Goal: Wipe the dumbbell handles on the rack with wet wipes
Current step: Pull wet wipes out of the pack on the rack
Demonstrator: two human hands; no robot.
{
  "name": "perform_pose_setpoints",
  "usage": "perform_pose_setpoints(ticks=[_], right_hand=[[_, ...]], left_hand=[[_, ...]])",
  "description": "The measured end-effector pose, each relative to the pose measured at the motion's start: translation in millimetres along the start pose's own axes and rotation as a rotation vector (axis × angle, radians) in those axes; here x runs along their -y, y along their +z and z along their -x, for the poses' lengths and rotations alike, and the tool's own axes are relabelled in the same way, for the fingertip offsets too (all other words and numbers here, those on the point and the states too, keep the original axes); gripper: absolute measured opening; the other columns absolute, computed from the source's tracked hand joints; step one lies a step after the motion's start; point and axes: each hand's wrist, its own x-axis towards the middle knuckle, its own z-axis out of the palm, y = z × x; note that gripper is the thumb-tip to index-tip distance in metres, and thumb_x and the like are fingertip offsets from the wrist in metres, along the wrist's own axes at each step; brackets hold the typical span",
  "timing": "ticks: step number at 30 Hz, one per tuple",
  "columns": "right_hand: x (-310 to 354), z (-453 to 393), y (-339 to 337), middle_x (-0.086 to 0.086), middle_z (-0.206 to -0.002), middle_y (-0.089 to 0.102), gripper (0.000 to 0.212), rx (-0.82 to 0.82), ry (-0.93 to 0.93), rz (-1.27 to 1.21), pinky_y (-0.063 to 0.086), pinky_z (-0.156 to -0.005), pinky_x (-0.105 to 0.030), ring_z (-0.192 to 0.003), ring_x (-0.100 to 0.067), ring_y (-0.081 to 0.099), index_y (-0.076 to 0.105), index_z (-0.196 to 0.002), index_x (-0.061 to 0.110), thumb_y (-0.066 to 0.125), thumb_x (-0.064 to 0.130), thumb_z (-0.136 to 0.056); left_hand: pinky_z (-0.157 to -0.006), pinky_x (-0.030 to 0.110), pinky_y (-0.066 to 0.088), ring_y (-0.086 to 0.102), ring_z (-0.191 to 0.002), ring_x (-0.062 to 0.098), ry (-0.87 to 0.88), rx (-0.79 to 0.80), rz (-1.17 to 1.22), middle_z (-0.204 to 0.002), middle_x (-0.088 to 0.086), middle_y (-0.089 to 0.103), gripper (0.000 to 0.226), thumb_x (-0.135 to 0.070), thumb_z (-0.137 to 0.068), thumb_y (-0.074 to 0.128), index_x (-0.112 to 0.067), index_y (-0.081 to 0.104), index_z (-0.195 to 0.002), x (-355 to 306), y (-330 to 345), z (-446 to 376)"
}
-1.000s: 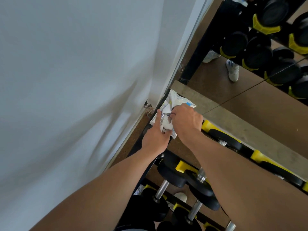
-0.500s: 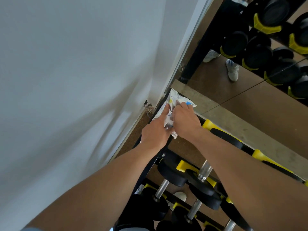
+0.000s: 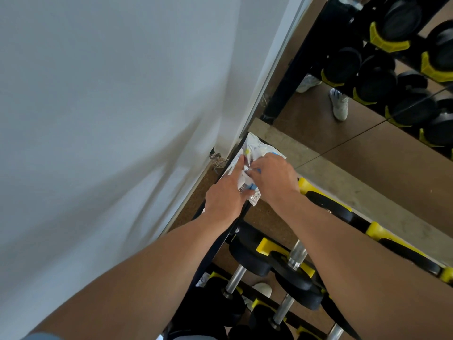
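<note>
Here, both hands on wipes pack [image 3: 255, 153] at rack [image 3: 241, 217] corner, wall [image 3: 110, 106] close.

Both bare forearms are reaching far forward, hands meeting: left hand [image 3: 226, 192] lying flat with fingers extended, right hand [image 3: 272, 177] pinching.

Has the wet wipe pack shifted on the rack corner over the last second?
No. The wet wipe pack lies on the same rack corner by the white wall; only the camera shifted slightly.
</note>
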Motion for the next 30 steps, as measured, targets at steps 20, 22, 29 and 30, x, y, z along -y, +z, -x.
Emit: perform_pose_setpoints(ticks=[20,22,29,30], right_hand=[[-17,26,-30,-0.006,-0.105,0.064,0.016,-0.155,0.344,-1.171,0.056,-0.091,-0.045,-0.098,-0.02,0.063,0.056,-0.099,0.019,0.043,0.027,-0.105],[-16,32,-39,-0.008,-0.105,0.062,0.016,-0.299,0.359,-1.219,0.056,-0.088,-0.045,-0.097,-0.022,0.062,0.053,-0.096,0.021,0.041,0.026,-0.105],[-21,46,-51,-0.004,-0.112,0.064,0.014,-0.36,0.559,-1.513,0.058,-0.091,-0.044,-0.109,-0.024,0.063,0.056,-0.096,0.023,0.044,0.023,-0.103],[-23,50,-51,-0.006,-0.114,0.065,0.013,-0.349,0.626,-1.593,0.059,-0.088,-0.043,-0.109,-0.025,0.064,0.057,-0.101,0.021,0.044,0.021,-0.103]], left_hand=[[-0.07,0.027,0.051,0.065,-0.107,0.014,-0.027,0.011,-0.06,-0.135,-0.011,0.059,0.085,-0.052,-0.093,0.06,-0.044,0.003,-0.155,-7,-4,1],[-0.07,0.027,0.052,0.066,-0.109,0.016,-0.027,0.01,-0.061,-0.137,-0.01,0.058,0.084,-0.051,-0.092,0.061,-0.043,0.006,-0.156,-8,-5,2],[-0.064,0.023,0.056,0.069,-0.104,0.014,-0.097,0.076,0.093,-0.146,-0.008,0.051,0.103,-0.045,-0.089,0.069,-0.039,-0.009,-0.156,-10,-13,4],[-0.063,0.027,0.059,0.07,-0.098,0.014,-0.115,0.07,0.124,-0.145,-0.006,0.053,0.104,-0.042,-0.089,0.07,-0.039,-0.01,-0.155,-9,-15,7]])
